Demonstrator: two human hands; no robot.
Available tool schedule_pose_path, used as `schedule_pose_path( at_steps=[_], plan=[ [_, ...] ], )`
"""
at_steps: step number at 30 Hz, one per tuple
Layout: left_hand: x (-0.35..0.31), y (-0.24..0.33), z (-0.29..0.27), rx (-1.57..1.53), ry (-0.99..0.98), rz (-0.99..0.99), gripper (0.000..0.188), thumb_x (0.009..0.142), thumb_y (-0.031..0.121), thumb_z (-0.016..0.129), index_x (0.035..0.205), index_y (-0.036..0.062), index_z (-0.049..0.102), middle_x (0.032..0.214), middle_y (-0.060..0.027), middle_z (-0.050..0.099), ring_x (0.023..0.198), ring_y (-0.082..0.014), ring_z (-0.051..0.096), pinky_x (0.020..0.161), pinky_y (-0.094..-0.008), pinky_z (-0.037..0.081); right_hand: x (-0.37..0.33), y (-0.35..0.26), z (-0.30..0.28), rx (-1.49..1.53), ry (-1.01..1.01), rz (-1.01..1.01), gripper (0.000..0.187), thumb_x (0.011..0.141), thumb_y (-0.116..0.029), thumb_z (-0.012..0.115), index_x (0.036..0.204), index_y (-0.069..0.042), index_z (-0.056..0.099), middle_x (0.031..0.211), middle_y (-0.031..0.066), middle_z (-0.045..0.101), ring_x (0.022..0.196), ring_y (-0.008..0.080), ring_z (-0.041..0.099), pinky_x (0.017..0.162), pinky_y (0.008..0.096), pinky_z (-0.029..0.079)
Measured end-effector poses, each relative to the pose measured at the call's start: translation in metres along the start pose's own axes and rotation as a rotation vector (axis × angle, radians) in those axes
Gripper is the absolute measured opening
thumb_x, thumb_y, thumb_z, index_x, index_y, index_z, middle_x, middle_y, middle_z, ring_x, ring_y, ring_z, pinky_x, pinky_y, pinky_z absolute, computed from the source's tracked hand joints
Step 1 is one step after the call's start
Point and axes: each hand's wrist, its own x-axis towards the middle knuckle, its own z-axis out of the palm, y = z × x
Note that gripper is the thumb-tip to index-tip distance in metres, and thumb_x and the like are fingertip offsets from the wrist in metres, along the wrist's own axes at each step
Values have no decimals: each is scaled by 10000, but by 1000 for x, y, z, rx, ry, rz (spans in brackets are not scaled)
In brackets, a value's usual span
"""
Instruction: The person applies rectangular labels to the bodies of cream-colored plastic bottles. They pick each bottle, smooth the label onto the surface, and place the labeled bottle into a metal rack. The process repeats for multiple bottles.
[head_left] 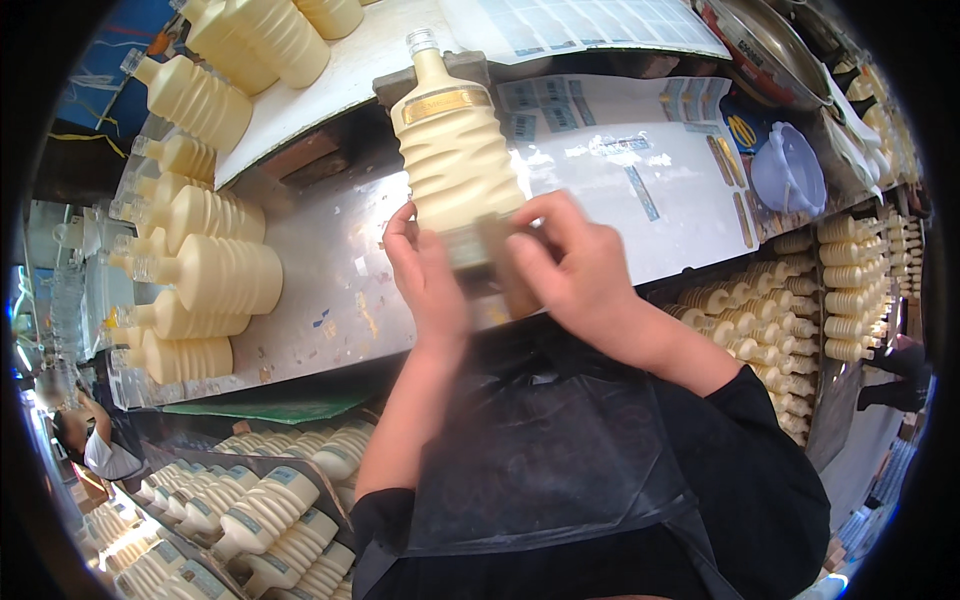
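A metal desk (310, 340), marked with specks and smears, is partly covered by a white sheet (690, 235) on which blue strips (642, 193) and gold strips (727, 160) are laid out. Ribbed cream bottles (225, 275) are grouped along the desk's left end, and a lavender bucket (790, 170) is seen at its right. More bottles are ranked in rows at the lower left (265, 510) and at the right (750, 310). Another person (108, 450) is glimpsed at the far left.

The worked bottle (460, 165) is placed above the desk's near edge, its neck pointed away and backed by a dark block (470, 68). Its cream body is moulded in wavy ridges, its shoulder is crossed by a gold band (445, 104), and its threaded neck is clear. Its lower left corner is held by the left hand (430, 280), fingers curled. The right hand (575, 265) is brought to the lower right corner, finger and thumb bent; through blur, its grip cannot be told.
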Motion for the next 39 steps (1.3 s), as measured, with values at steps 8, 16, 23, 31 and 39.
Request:
schedule_pose_path(
  at_steps=[8,16,23,31,39],
  plan=[
    [0,-7,-2,22,5,50,457,1073,240,456,1414,-56,386,1414,-207,497,1313,-261,481,1140,-388,351,-1,43,-10,-9,-3,225,175,948,-189,647,1069,-76,593,591,140,590,537,303,603,552,410,463],
    [-1,-8,-5,-146,-16,-31,438,1083,229,468,1434,-17,375,1447,-190,474,1324,-241,459,1146,-377,334,-10,47,-7,347,105,196,136,993,-105,657,1095,-35,601,668,-71,508,617,11,402,548,225,326],
    [-2,-6,-5,-149,-33,-11,403,1092,236,500,1409,-4,438,1383,-108,502,1277,-181,482,1109,-352,387,-2,88,17,340,159,221,152,1001,-66,646,1145,-21,632,809,-52,582,743,11,484,666,200,414],
    [-6,-10,-27,178,-160,228,689,931,201,706,1517,-3,407,1371,-140,515,1269,-241,507,1115,-374,393,1,67,4,157,295,-93,223,939,10,635,1160,-21,624,1096,134,715,941,254,721,856,344,561],
    [-2,-8,-33,435,-96,335,775,743,135,860,1445,19,556,1252,-127,584,1144,-261,586,995,-366,483,-29,41,2,-50,94,-589,323,735,118,754,1011,-32,677,1045,121,755,891,289,742,727,358,596]
  ],
)
